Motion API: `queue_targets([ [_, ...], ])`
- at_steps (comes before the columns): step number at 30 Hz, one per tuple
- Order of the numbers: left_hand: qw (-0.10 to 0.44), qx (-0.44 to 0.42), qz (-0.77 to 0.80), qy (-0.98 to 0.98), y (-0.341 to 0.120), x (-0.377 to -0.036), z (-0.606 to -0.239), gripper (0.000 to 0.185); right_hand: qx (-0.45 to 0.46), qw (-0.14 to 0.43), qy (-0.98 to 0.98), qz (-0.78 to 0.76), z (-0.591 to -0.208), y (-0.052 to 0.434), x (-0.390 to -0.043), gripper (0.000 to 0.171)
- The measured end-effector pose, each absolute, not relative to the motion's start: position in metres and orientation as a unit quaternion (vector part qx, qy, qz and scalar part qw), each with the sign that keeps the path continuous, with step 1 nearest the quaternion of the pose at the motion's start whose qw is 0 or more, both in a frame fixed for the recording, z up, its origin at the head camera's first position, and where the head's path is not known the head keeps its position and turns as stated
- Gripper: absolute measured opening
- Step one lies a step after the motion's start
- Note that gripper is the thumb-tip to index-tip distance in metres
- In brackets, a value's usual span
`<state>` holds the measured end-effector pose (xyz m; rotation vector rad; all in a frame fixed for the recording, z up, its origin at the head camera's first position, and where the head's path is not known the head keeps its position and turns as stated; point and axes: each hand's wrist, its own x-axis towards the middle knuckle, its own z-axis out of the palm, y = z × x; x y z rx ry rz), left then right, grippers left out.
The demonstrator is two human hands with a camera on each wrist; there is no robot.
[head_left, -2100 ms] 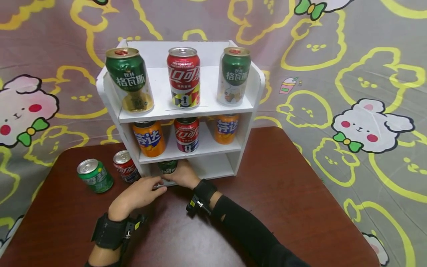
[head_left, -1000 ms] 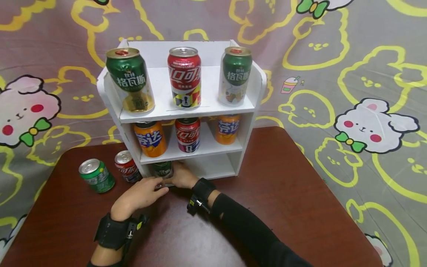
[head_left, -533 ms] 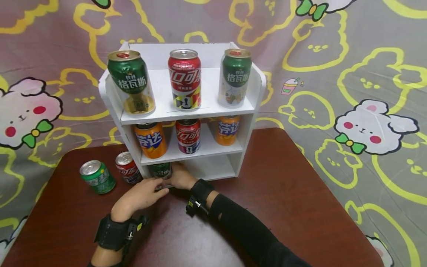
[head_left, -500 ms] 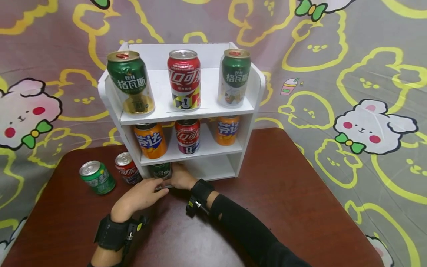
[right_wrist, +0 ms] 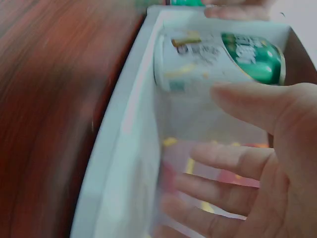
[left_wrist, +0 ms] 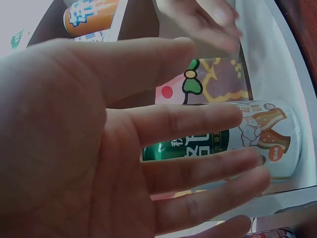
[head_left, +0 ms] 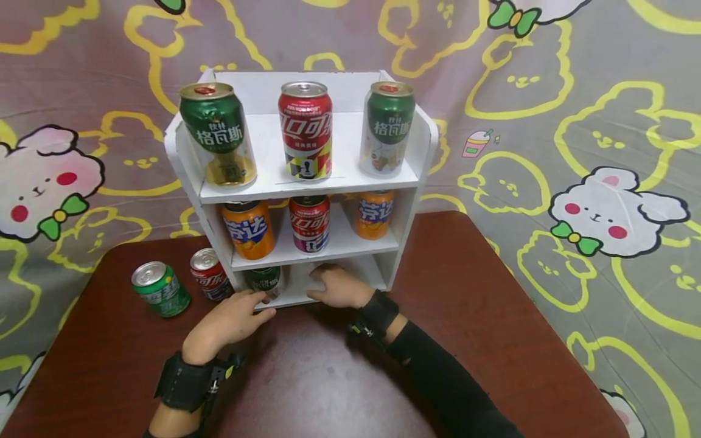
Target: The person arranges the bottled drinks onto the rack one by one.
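A white and green drink can (head_left: 264, 278) stands at the left end of the bottom level of a small white shelf (head_left: 298, 283). My left hand (head_left: 230, 320) is at the front edge beside that can, its fingers straight in front of the can (left_wrist: 271, 134) in the left wrist view; whether they touch it cannot be told. My right hand (head_left: 341, 288) is over the bottom level, to the right of the can. In the right wrist view its fingers (right_wrist: 223, 193) are spread with nothing between them, and the can (right_wrist: 198, 59) is apart from them.
A green can (head_left: 161, 291) and a small red cola can (head_left: 210, 277) stand on the brown table (head_left: 460, 316) left of the shelf. The middle level holds two orange soda cans (head_left: 249, 231) and a red one (head_left: 310, 224). Three cans, including a red cola can (head_left: 305, 131), line the top.
My right hand has let go of the green and white can and moved right. Earlier, that can was shifted left into the bottom level's left end. My left hand has barely moved.
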<state>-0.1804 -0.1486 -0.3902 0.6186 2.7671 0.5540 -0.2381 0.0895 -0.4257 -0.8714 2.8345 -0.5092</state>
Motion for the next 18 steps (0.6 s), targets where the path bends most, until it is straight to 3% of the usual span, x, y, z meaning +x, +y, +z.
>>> queue_targets([
  [6,0.133,0.199,0.188,0.953,-0.148,-0.180,-0.393,0.051,-0.299,0.028,0.939,-0.168,-0.420,0.126,-0.225,0.043],
  [18,0.131,0.208,0.186,0.951,-0.150,-0.177,-0.398,0.053,-0.319,0.048,0.924,-0.204,-0.413,0.185,-0.192,0.040],
])
